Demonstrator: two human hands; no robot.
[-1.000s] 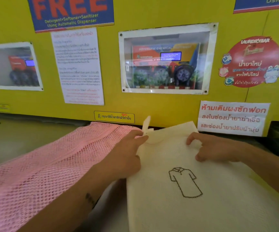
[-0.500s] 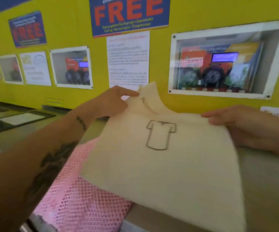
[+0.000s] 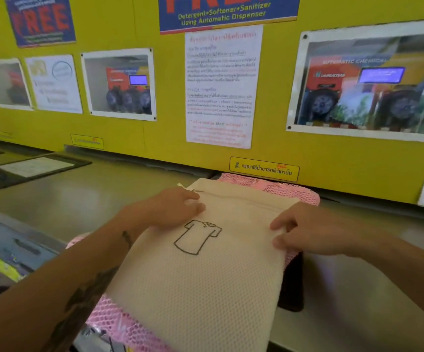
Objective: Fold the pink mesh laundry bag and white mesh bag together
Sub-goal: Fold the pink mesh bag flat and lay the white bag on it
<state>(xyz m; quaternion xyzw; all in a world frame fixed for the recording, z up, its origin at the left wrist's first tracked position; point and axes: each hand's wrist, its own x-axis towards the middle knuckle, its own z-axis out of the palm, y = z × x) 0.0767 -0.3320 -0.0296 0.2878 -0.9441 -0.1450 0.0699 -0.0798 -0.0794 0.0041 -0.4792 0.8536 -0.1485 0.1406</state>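
Observation:
The white mesh bag (image 3: 205, 288), with a small shirt outline stitched on it, lies flat on top of the pink mesh laundry bag (image 3: 282, 188). Pink mesh shows beyond its far edge, at its right side and at its near left corner. My left hand (image 3: 172, 209) rests on the white bag's far left corner, fingers closed over the fabric. My right hand (image 3: 315, 229) pinches the white bag's right edge between thumb and fingers. Most of the pink bag is hidden underneath.
Both bags lie on a grey counter (image 3: 91, 199) against a yellow wall (image 3: 167, 138) covered in posters. A dark flat object (image 3: 292, 288) pokes out under the bags at the right. A dark framed panel (image 3: 27, 168) lies at the far left, and a machine panel (image 3: 7, 262) is near left.
The white bag was lifted from beside the pink bag, carried left in both hands, and now lies on top of the pink bag. My view turned left.

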